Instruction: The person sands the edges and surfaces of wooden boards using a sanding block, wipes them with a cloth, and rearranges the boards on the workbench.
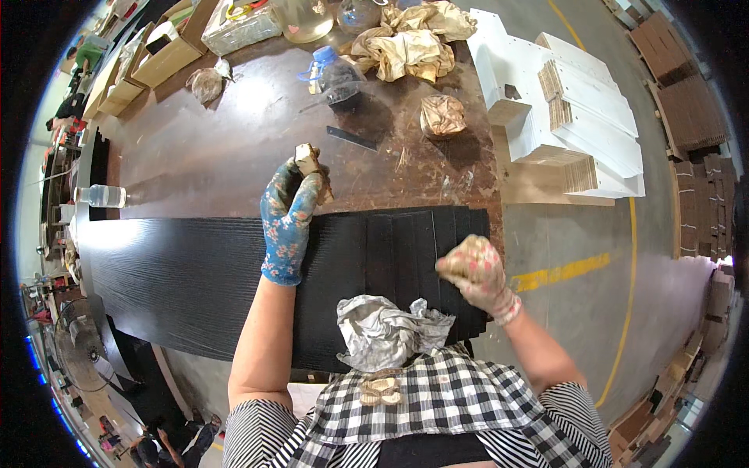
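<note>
Left hand (287,222): gloved, fingers closed around small pale piece (306,155), above table (226,156) beyond black boards (367,253). Right hand (477,269): fingers bunched near boards' right end; grip cannot be told.

bright light; glare whitens the table (195,152) and, at left, the boards (203,273); a shadow lies beside the bottle (337,76); edges curve toward a black rim.

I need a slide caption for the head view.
Gloved left hand holding a small pale item, gloved right hand at the right end of black boards.
</note>
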